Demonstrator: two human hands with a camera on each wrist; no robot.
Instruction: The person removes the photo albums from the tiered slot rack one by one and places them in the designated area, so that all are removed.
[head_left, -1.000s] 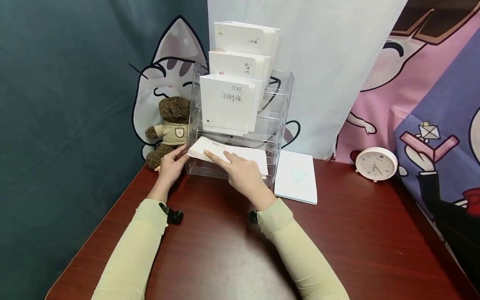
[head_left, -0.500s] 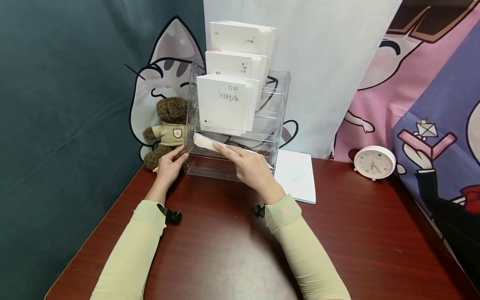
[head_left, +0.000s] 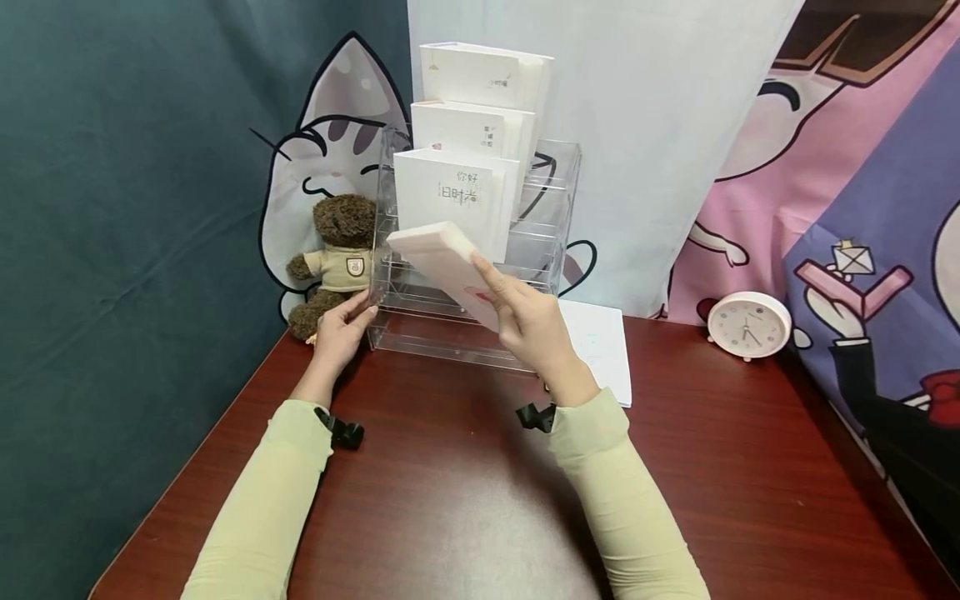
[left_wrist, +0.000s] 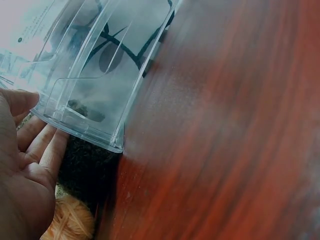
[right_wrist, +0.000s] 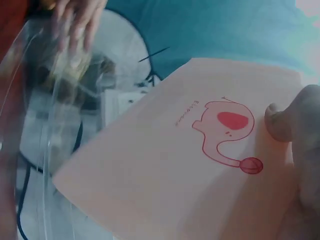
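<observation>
- Backdrop (head_left: 150,250) and bench (head_left: 420,500), relative to the grips?
- Cartoon-print cloth beyond both; dark red wood bench below them.
- Next biggest?
- Clear tiered rack (head_left: 450,346), standing on the bench just right of the left grip (head_left: 339,333). Brown bear (head_left: 341,268) in a shirt just beyond that grip. Three white books (head_left: 442,208) stepped up in the rack, beyond the right grip (head_left: 528,321).
- And the pink notebook (head_left: 450,267)?
- In the right grip, tilted, raised in front of the rack. Can't tell if it touches. Red cartoon drawing (right_wrist: 227,137) on its cover, next to the thumb.
- Grip states?
- Right: pinching the notebook by one side, thumb on the cover. Left: thumb and fingers either side of the rack's side panel, pinching it.
- Small stuff?
- White pad (head_left: 600,350) flat, just right of the right grip. Clock (head_left: 750,325) well right of it.
</observation>
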